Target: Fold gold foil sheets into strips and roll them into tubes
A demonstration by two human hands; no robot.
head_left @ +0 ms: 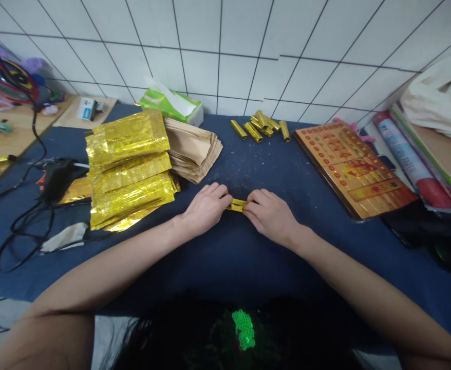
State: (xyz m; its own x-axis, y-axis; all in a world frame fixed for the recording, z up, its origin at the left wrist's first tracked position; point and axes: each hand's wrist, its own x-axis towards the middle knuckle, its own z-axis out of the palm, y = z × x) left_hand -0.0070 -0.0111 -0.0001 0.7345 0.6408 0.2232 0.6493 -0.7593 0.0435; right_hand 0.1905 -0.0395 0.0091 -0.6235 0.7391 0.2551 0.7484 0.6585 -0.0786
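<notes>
Between my two hands is a small piece of gold foil paper, narrow and partly rolled or folded. My left hand pinches its left end, and my right hand grips the right end; the fingertips hide both ends. To the left lies a tall pile of gold foil sheets. Brown paper sheets are stacked against that pile. Several gold paper rolls lie loosely near the wall, beyond my hands.
At left, a black glue gun rests with its looped cable. Behind the sheets stands a green tissue pack. An orange-gold printed stack lies at right, beside books and a red-and-blue tube. A tiled wall closes the back.
</notes>
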